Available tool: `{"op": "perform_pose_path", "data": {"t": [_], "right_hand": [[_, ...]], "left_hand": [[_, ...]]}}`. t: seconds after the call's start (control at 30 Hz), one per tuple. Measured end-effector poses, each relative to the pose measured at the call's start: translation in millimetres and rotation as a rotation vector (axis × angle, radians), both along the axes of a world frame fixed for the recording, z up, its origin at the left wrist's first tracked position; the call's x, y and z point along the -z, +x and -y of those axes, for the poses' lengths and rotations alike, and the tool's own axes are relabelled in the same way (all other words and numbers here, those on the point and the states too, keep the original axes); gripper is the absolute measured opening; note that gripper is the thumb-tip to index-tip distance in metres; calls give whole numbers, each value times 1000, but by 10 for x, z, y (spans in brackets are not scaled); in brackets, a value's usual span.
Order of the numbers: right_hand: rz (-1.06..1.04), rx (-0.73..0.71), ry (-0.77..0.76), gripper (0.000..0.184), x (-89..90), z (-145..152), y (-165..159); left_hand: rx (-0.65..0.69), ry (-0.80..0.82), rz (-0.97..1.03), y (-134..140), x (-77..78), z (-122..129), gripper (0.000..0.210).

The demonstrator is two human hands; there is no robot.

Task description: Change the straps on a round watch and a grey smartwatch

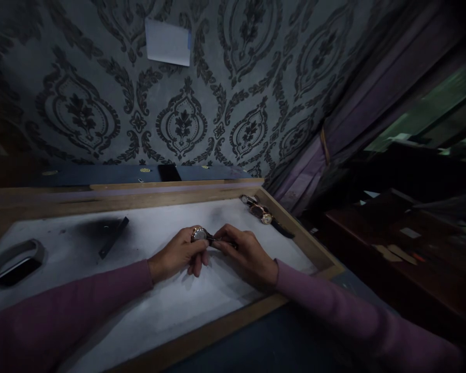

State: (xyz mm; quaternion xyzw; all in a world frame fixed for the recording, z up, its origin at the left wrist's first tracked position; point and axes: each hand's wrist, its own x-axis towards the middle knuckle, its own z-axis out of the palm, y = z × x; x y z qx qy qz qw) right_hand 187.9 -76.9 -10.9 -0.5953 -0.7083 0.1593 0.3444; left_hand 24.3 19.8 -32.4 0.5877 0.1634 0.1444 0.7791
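Right now, attention sits on one wristwatch (199, 234), held above the middle of a shallow wood-framed tray (233, 322) with a white base. The left hand (178, 254) has it pinched between thumb and fingers, dial up, while the right hand (250, 255) closes its fingertips on a slim dark piece (215, 241) right at the watch's strap side; whether that is strap or tool, the dim light won't tell. Both hands are busy and close together, so this looks like the middle of the handling: the watch is up and gripped, and it has not been set down. Over in the far right corner of the tray lies a small cluster of watches (258, 210), the nearest of them a gold-cased watch (266, 219) with a dark strap; whether those are finished or waiting cannot be told. Elsewhere inside the frame, a flat dark strip (114, 238) lies left of the hands, and at the far left rests a black-faced device (20, 270) with a grey looped band. Just beyond the tray's far edge, a black phone-like slab (170, 173) lies on the blue surface (120, 174).
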Motion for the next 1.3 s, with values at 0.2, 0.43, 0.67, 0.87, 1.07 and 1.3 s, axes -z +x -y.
{"op": "perform_pose_path", "data": {"t": [0.2,0.43,0.67,0.87,1.07,1.3], "right_hand": [[115,-29,-9,21,-34,12,22],[200,-41,-48,15,-77,37,11],[71,61,-123,22,-113,56,-5],[-77,88,-160,24,-125,61,-103],[-198,96,-160,27,-48,51,-150],[-173,124,-191,31,-50,47,-167]], "left_hand": [[-5,40,-5,-2,-8,23,21],[-3,44,-5,-13,-36,30,20],[1,22,8,-13,-1,24,20],[-7,24,11,-12,-1,31,23],[0,30,24,-16,-12,33,22],[7,28,22,-14,-4,30,21]]}}
